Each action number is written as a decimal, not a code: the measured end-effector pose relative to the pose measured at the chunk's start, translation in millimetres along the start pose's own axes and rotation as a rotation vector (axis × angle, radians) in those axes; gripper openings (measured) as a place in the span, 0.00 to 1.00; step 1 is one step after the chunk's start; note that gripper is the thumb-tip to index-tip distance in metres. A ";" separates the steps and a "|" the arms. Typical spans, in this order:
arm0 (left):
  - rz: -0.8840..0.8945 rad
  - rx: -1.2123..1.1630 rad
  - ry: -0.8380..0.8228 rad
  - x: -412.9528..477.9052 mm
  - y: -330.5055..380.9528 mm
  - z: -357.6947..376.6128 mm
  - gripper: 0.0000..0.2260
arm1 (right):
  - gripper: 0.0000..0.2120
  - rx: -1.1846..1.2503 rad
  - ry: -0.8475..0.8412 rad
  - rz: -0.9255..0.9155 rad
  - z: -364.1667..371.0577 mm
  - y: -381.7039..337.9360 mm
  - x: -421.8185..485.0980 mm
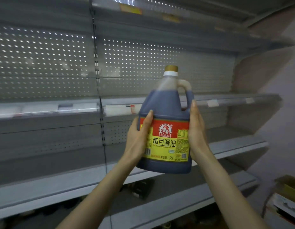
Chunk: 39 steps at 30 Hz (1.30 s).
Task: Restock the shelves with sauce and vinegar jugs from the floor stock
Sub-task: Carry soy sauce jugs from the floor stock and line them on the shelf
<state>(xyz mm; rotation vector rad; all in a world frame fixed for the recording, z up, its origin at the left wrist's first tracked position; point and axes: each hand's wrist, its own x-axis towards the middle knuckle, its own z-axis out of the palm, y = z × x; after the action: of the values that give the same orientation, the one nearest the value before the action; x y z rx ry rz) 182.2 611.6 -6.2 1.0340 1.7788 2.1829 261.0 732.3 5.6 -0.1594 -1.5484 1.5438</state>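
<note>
A soy sauce jug (166, 108) with dark liquid, a gold cap, a moulded handle and a red and yellow label is held upright in the air in front of the shelving. My left hand (137, 138) grips its left side, thumb across the label's edge. My right hand (197, 129) grips its right side below the handle, thumb lying up the front edge. The fingers of both hands are hidden behind the jug. The jug sits level with the middle grey shelf (60, 111), whose front rail carries price tags.
Grey metal shelves with perforated back panels fill the view, with a lower shelf (234, 146) behind the jug. Dark items (140, 187) show below a lower board. An open cardboard box (289, 194) stands at the right by a pale wall.
</note>
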 end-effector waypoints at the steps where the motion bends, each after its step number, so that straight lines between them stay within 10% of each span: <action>1: 0.007 0.019 0.030 -3.7 3.6 -9.6 0.31 | 0.22 0.011 -0.013 0.009 9.4 -1.1 -3.4; 21: 0.068 0.075 0.302 -87.0 45.7 -220.1 0.36 | 0.18 -0.019 -0.236 -0.009 215.3 -17.7 -100.0; 39: 0.086 0.180 0.420 -152.2 111.4 -461.7 0.35 | 0.37 -0.003 -0.294 0.101 452.1 -34.5 -207.0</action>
<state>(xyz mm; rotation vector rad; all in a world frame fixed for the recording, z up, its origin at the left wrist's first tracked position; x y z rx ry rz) 61.6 127.8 2.2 0.7310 2.1757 2.4729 100.5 260.8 24.1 -0.0113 -1.7945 1.7025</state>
